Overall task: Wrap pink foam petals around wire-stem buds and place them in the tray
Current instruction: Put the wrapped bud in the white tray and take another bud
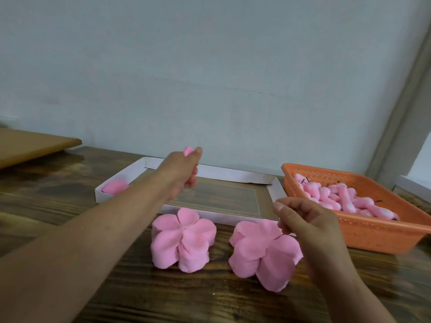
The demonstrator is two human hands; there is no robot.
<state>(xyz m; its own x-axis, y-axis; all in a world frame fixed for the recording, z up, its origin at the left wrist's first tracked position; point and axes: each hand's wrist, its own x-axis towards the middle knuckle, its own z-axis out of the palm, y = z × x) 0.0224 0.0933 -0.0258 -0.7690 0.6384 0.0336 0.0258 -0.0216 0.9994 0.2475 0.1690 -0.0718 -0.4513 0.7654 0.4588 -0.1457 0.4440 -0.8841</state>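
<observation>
Pink bud mostly hidden in left hand, perhaps pinched.

Craft workbench: wooden table, stacked pink foam petals, orange basket of buds

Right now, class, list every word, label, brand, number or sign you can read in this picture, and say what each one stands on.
None: no readable text shows anywhere.
White cardboard tray: plain, no print.
Orange basket: only a pattern of holes, no label.
Wall and wooden table: no writing.
</observation>
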